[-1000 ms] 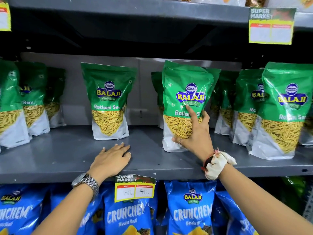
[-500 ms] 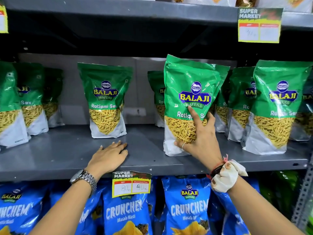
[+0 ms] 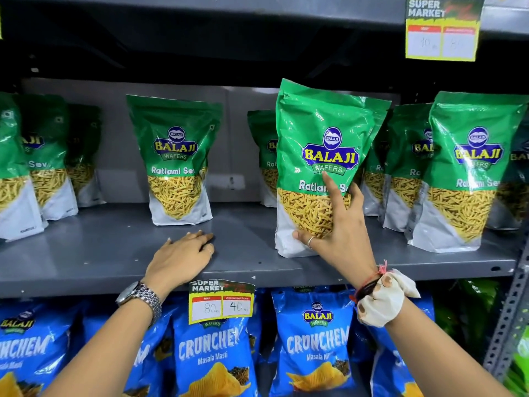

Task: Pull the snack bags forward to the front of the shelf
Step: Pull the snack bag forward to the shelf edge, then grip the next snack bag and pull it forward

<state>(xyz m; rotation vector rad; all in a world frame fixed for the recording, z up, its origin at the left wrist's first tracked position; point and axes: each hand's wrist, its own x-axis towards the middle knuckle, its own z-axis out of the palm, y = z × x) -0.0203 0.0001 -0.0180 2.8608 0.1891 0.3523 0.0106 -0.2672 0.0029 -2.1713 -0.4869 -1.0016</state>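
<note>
Green Balaji Ratlami Sev bags stand on a grey metal shelf. My right hand grips the lower front of one green bag, which stands upright near the shelf's front edge. A second green bag stands alone further back, left of centre. My left hand lies flat on the shelf in front of that bag, fingers together, holding nothing. More green bags are behind the held one, at the right and at the left.
A price tag hangs on the shelf's front edge between my arms. Blue Crunchem bags fill the shelf below. Another price tag hangs from the shelf above. A perforated upright post bounds the right side.
My right hand has drawn the green bag forward, toward the shelf's front edge; it now looks bigger and nearer. My left hand has stayed flat on the shelf.
</note>
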